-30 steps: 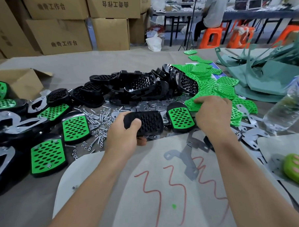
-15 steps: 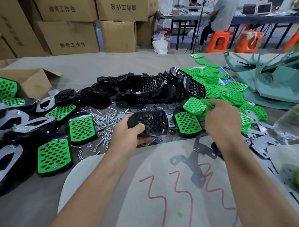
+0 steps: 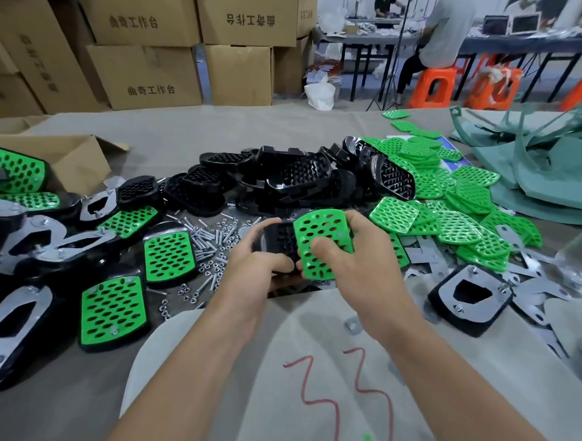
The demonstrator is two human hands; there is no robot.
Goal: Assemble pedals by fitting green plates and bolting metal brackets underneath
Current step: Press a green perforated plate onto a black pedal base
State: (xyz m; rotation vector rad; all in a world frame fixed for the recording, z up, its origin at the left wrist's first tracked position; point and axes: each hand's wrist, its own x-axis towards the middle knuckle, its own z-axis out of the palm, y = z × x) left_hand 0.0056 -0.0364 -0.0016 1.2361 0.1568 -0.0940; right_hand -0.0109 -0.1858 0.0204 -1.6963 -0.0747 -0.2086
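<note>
Crowded grey table (image 3: pixel 212 140), backed by stacked cardboard boxes (image 3: pixel 150 76) across the far edge. Hemmed in on the left by finished pedals (image 3: pixel 111 308) and an open carton (image 3: pixel 76 156); at the back by a pile of black pedal bodies (image 3: pixel 281 184); on the right by a heap of green plates (image 3: pixel 468 192), loose metal brackets (image 3: pixel 428 254) and an upturned pedal (image 3: pixel 469 296), bracket side up. Scattered bolts and nuts (image 3: pixel 210 244) just left of the hands. Open room only on the near side, over a pale sheet (image 3: pixel 321 335) marked in red, under both forearms.

At that sheet's far edge, between both hands: a black pedal (image 3: pixel 277 237), gripped by the left hand (image 3: pixel 258 265), fingers curled round its far side, thumb on the near rim. Laid against its right part, tilted toward the camera: a single green plate (image 3: pixel 316 222), rounded at the corners, pierced with rows of oval holes, pinched by the right hand (image 3: pixel 357 247), thumb pressed on the face, fingers wrapped behind. Black ribbing visible to its left.
</note>
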